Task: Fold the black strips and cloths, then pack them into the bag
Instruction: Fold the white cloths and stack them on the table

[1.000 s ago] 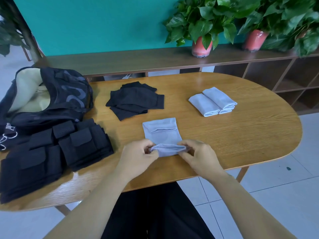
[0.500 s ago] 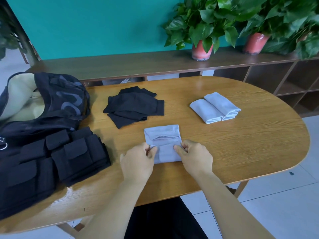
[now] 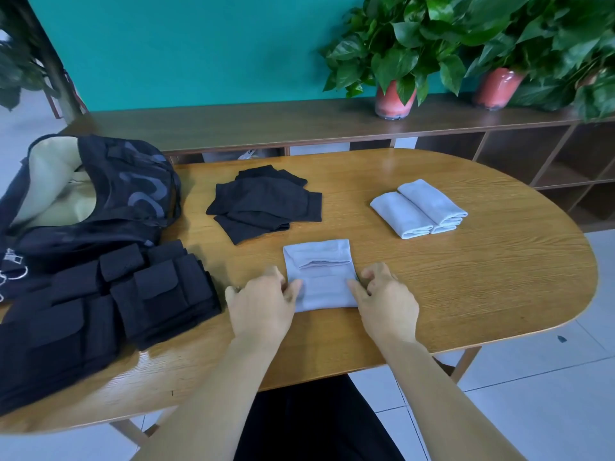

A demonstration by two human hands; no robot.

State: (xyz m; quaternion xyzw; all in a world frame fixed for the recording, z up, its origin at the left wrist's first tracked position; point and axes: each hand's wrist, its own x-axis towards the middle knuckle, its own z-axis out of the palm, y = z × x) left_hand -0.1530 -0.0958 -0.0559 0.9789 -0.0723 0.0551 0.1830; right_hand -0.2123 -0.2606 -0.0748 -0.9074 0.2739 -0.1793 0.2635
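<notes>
Item: pale grey cloth (image 3: 318,274) on bench (image 3: 466,281), half-folded. My left hand (image 3: 263,302) & right hand (image 3: 387,302) pinch side edges. Rec: align corners, press crease flat w/ fingers.

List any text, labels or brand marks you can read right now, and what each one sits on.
Nothing reads clearly.
White mark on the object under the shelf, behind the table: a few letters, cut off and too blurred to read.
White tag on the black bag, at its left edge: too small to read.
Grey cloths, black cloths, black strips, plant pots: no text visible.
</notes>
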